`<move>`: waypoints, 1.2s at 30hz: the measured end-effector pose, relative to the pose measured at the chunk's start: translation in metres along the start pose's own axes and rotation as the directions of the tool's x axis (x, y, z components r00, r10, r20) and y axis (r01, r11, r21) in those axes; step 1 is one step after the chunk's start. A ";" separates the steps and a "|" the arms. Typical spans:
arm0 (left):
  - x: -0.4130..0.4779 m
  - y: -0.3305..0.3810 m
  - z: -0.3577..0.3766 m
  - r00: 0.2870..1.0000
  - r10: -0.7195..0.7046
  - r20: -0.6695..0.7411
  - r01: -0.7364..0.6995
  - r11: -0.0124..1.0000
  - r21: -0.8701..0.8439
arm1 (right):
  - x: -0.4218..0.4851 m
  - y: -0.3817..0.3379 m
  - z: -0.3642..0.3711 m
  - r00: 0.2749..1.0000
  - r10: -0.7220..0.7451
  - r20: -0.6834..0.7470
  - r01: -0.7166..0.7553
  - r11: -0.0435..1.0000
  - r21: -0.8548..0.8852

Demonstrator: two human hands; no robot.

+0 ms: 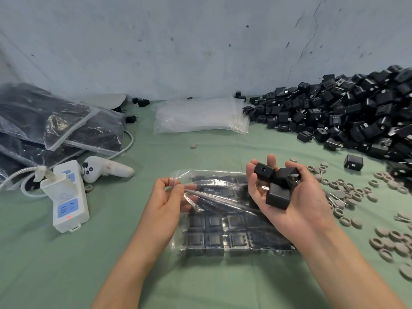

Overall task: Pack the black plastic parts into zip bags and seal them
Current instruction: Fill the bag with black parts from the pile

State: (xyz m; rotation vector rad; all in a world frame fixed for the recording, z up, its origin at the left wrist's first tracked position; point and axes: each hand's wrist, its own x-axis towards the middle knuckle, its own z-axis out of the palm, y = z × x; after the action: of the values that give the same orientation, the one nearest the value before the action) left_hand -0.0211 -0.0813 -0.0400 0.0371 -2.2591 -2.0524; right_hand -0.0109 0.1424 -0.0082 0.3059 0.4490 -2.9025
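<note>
Hands at a part-filled zip bag

The left hand (169,197) pinches the mouth of the zip bag (225,221), which lies on the green table (66,253) between both hands. The right hand (287,192), just over the bag's right edge, cups several black parts (276,186) in curled fingers.

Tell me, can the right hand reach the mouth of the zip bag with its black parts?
Probably yes. The left hand pinches the zip bag by its upper lip, lifting it; the right hand holds its black parts just beside that opening, and nothing lies between.
</note>
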 end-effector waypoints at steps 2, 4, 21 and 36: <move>0.000 0.000 0.000 1.000 0.010 -0.023 -0.009 1.000 0.020 | 0.000 0.000 0.000 1.000 0.001 0.000 -0.001 1.000 0.002; -0.001 -0.001 -0.002 0.998 0.030 -0.062 -0.024 0.996 0.090 | 0.000 0.000 0.001 1.000 0.002 -0.001 -0.002 1.000 0.004; -0.002 -0.001 0.001 0.999 0.010 -0.031 -0.004 0.983 0.181 | -0.001 0.001 0.001 1.000 0.003 -0.003 -0.003 1.000 0.008; -0.002 0.005 -0.002 0.999 -0.031 0.042 0.026 0.992 0.123 | -0.002 0.002 0.002 1.000 0.005 -0.009 -0.005 1.000 0.003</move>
State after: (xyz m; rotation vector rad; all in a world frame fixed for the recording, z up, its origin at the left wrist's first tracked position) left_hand -0.0184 -0.0821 -0.0349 0.0335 -2.4225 -1.9433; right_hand -0.0091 0.1399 -0.0062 0.3208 0.4445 -2.8985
